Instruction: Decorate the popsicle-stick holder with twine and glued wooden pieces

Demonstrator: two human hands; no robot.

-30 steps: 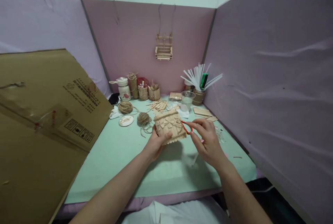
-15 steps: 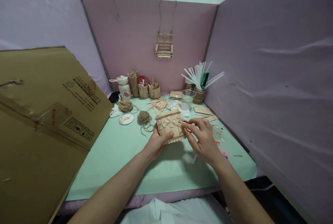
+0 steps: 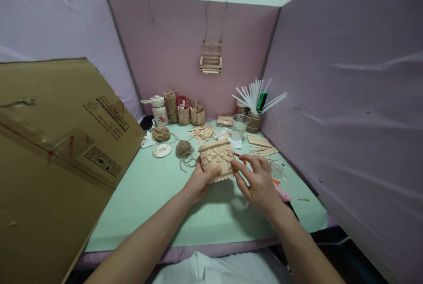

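Observation:
My left hand (image 3: 198, 181) is closed round the lower left of a small box made of wooden craft sticks (image 3: 216, 159), with heart shapes on its front, and holds it just above the green table (image 3: 155, 191). My right hand (image 3: 259, 180) is against the box's right side. Its thumb and fingers pinch there, where a thin red piece (image 3: 235, 154) shows between fingertips and box. What the red piece is I cannot make out.
A large cardboard sheet (image 3: 56, 152) leans over the table's left side. Two twine balls (image 3: 183, 147), a round disc (image 3: 161, 150), loose sticks (image 3: 203, 132), a clear cup (image 3: 239, 122), jars, a white bottle (image 3: 159, 111) and a pot of white straws (image 3: 254, 119) stand behind. A pink tool (image 3: 282, 193) lies at right.
My right hand has moved in against the box's right side, and the red loop that was plain between box and fingers is now mostly hidden. The left hand keeps its hold.

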